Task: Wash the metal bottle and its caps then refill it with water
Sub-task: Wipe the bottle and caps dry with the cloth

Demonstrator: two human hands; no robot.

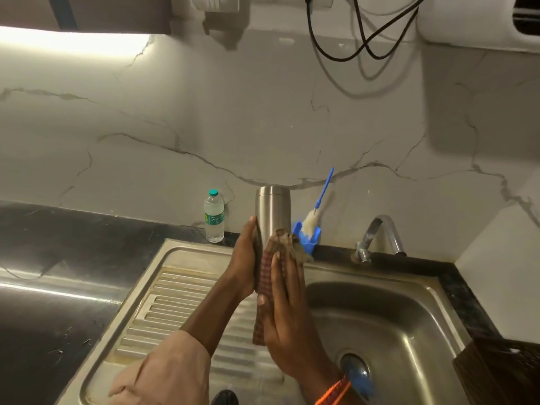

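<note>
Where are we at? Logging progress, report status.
Left hand holds metal bottle above sink. Right hand presses checked cloth against it. Tap off; nothing blocking.

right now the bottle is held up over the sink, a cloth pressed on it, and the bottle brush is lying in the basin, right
Not quite. The brush is not in the basin; it stands in a blue holder on the counter against the wall, behind the sink. The rest holds: the head view shows the bottle held up over the sink, with the right hand pressing a cloth on it.
</note>
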